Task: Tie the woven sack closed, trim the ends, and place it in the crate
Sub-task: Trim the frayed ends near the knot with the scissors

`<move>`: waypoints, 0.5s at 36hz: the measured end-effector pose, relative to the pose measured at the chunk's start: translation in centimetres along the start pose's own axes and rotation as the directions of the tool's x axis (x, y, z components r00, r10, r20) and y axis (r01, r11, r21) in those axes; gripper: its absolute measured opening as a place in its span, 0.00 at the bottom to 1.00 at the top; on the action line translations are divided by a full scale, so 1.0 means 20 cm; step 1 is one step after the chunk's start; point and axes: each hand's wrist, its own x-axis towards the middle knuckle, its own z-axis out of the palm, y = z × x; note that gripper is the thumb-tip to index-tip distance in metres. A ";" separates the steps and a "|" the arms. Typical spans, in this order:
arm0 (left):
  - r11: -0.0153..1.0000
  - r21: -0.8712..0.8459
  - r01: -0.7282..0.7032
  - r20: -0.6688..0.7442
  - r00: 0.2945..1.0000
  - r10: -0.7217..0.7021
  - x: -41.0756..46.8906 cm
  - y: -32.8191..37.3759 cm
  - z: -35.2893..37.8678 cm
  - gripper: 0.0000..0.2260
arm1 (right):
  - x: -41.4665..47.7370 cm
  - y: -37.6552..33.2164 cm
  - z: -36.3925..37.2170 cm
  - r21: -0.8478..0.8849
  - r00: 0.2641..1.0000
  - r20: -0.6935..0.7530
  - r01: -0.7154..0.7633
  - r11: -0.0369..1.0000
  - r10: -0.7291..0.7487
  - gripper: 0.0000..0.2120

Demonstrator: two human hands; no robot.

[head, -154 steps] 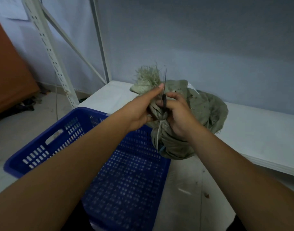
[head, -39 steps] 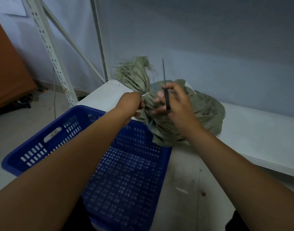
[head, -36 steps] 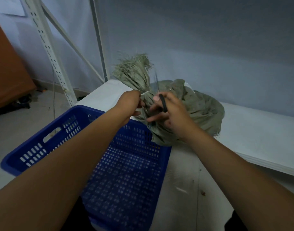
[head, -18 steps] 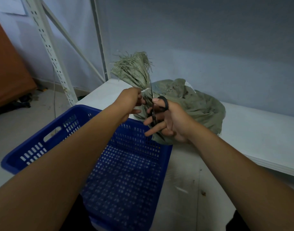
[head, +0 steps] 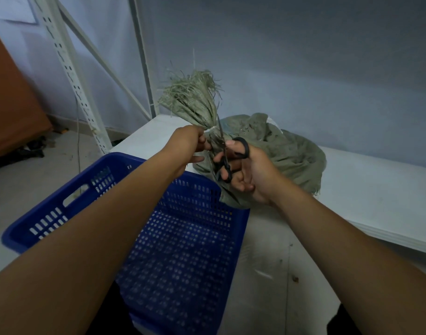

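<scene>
Scissors raised since, white platform beneath.

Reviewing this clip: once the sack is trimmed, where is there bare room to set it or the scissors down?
The blue crate holds nothing; its perforated floor is bare. The white platform is free right of the woven sack, up to the wall. It is crowded at the sack's neck, where the left hand grips and the right hand works the scissors.
</scene>
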 end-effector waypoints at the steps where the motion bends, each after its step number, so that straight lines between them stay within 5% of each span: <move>1: 1.000 -0.006 -0.001 -0.005 1.000 0.001 0.00 0.00 0.00 0.11 | 0.00 0.00 0.00 0.011 1.000 -0.003 0.015 1.000 -0.015 0.27; 18: 1.000 0.022 -0.009 0.035 0.999 0.008 -0.04 0.04 0.02 0.13 | 0.03 0.03 -0.02 0.023 0.999 0.014 0.031 0.999 -0.032 0.25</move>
